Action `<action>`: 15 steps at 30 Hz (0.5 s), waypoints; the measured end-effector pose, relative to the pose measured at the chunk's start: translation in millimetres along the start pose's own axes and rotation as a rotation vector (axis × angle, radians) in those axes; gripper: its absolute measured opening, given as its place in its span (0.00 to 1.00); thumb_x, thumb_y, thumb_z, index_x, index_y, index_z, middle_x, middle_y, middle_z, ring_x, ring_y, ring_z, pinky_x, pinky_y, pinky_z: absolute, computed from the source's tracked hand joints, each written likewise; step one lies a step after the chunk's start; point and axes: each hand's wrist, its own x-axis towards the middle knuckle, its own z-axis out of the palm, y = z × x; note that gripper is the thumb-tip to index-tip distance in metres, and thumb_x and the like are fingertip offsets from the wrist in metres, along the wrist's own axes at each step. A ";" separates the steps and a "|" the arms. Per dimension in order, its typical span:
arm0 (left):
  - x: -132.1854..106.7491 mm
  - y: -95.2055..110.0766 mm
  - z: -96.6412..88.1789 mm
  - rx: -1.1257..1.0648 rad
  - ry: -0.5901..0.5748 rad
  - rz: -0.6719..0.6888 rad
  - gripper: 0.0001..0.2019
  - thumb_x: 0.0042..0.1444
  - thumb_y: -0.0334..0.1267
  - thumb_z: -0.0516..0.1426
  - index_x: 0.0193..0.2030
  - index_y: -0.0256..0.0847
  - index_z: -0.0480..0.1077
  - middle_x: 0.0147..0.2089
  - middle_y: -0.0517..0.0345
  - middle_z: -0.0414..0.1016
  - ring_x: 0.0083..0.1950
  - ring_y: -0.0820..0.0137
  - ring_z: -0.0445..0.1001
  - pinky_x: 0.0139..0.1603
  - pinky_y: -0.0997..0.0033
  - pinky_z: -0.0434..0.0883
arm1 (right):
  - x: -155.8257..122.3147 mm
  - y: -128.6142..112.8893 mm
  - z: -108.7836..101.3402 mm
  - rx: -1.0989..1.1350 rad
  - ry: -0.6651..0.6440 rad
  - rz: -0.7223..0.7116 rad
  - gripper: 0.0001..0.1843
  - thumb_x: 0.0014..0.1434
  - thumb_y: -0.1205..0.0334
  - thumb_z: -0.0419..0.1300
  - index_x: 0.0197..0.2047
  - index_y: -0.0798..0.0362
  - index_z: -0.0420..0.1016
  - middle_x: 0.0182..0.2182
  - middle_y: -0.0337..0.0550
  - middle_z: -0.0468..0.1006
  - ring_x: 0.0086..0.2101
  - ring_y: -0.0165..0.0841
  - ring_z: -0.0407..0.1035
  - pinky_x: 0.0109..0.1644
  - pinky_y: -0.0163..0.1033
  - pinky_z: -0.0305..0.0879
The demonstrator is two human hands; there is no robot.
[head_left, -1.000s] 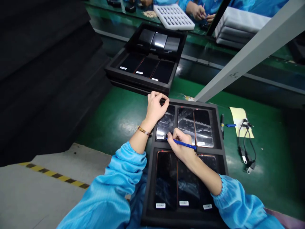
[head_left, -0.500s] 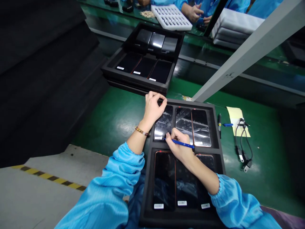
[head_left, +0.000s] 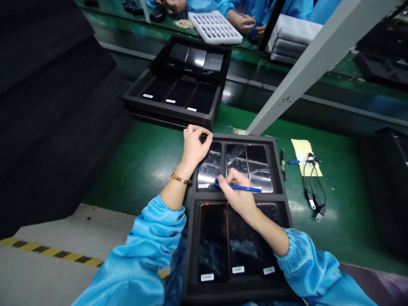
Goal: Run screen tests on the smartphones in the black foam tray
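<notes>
A black foam tray (head_left: 240,197) in front of me holds two rows of dark phone-like screens with small white labels. My left hand (head_left: 196,146) is at the tray's upper left corner, thumb and forefinger pinched together at the top edge of the upper left screen (head_left: 210,163). Whatever sits between those fingertips is too small to make out. In my right hand (head_left: 239,191) is a blue pen (head_left: 247,188), its tip over the lower part of that same screen, right of its label (head_left: 203,185). Whether the tip touches is unclear.
Behind stands a second black tray stack (head_left: 172,117) with similar screens. A slanted grey post (head_left: 296,80) rises at right, near a black marker (head_left: 282,163), yellow paper (head_left: 301,146) and short cables (head_left: 314,187). Across the bench, people in blue sleeves work beside a white tray (head_left: 216,27).
The whole view has shifted slightly, so things appear further left. The pen lies a little more level in my right hand. My left hand keeps its pinch at the screen's top edge.
</notes>
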 end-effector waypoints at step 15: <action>2.1 -0.5 0.3 0.021 0.013 -0.020 0.04 0.64 0.40 0.63 0.40 0.46 0.80 0.48 0.49 0.74 0.54 0.54 0.72 0.66 0.49 0.71 | -21.4 33.6 -66.7 -0.105 0.113 -0.039 0.26 0.68 0.57 0.63 0.24 0.48 0.54 0.20 0.30 0.57 0.22 0.26 0.54 0.28 0.36 0.54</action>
